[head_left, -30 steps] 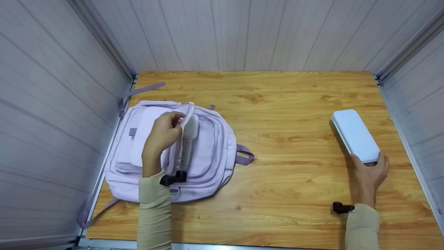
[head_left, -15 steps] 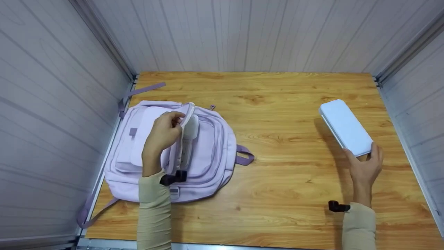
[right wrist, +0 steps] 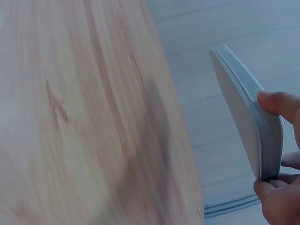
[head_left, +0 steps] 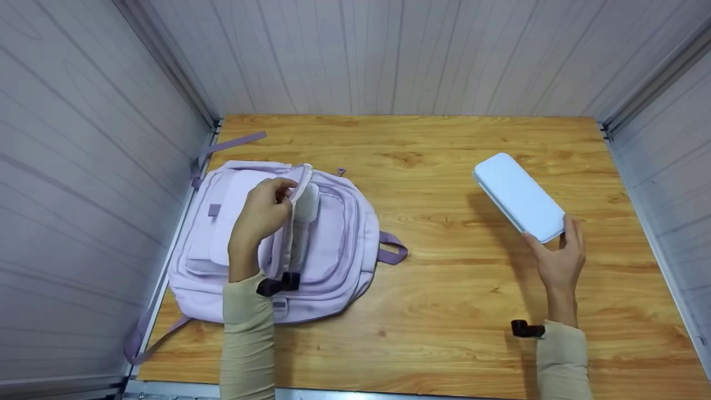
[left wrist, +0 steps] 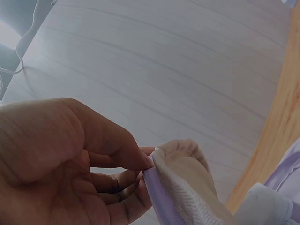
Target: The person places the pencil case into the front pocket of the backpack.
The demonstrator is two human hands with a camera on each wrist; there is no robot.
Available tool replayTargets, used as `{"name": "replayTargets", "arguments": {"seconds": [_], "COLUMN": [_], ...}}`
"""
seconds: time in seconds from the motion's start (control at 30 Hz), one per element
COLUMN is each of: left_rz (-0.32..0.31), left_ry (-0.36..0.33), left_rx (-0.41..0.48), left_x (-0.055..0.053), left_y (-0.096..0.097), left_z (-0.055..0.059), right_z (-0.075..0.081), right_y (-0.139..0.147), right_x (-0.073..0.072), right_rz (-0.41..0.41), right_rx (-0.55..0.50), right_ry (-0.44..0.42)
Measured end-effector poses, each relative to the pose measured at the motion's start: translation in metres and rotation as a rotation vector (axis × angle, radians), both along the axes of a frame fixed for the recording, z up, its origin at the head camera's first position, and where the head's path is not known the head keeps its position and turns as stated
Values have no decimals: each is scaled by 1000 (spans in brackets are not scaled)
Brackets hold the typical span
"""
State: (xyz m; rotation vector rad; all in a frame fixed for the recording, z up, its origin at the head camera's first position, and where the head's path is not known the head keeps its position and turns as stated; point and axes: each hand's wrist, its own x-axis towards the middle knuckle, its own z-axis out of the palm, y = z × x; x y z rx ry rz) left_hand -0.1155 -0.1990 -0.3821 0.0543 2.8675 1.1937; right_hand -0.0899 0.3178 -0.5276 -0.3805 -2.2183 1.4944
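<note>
A lilac backpack (head_left: 344, 222) lies on the left of the wooden table, its front pocket pulled open. My left hand (head_left: 260, 214) pinches the pocket's zippered edge (left wrist: 164, 201) between thumb and fingers, holding it up. Inside the pocket a whitish, translucent box (head_left: 306, 203) shows, partly covered by the raised flap. On the right, my right hand (head_left: 562, 258) grips the near end of a pale blue, rounded case (head_left: 519, 194), thumb on one side and fingers on the other. In the right wrist view the case is tilted and raised above the table, with its seam facing the camera.
The wooden table (head_left: 444, 311) is enclosed by pale panel walls (head_left: 366, 55) at the back and both sides. A purple handle loop (head_left: 392, 248) sticks out right of the backpack, and loose straps (head_left: 233, 143) trail at its left.
My right hand has lifted the case and carried it leftward, toward the middle of the table. The left hand still holds the pocket edge in the same place.
</note>
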Motion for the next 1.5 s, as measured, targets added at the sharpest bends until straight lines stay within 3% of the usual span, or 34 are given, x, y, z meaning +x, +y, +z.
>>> {"name": "replayTargets", "arguments": {"seconds": [0.2, 0.5, 0.63, 0.9, 1.1, 1.4, 1.5], "left_rz": [-2, -8, -13, -4, -1, -2, -1], "left_ry": [2, -6, 0, 1, 3, 19, 20], "left_rx": [-4, 8, 6, 1, 1, 4, 4], "left_x": [-1, -1, -2, -1, -1, 0, 0], "left_y": [0, -1, -2, -3, -3, -2, -1], "left_z": [0, -2, -2, -2, -2, -1, -2], "right_z": [17, 36, 34, 6, 4, 36, 40], "right_y": [-24, -61, -71, -84, -101, -136, -145], "right_x": [1, 4, 3, -6, -5, 5, 8], "right_rz": [45, 160, 196, 265, 312, 403, 423], "right_rx": [-14, -31, -29, -26, -4, -25, -13], "right_ry": [-29, 29, 16, 29, 18, 21, 25]}}
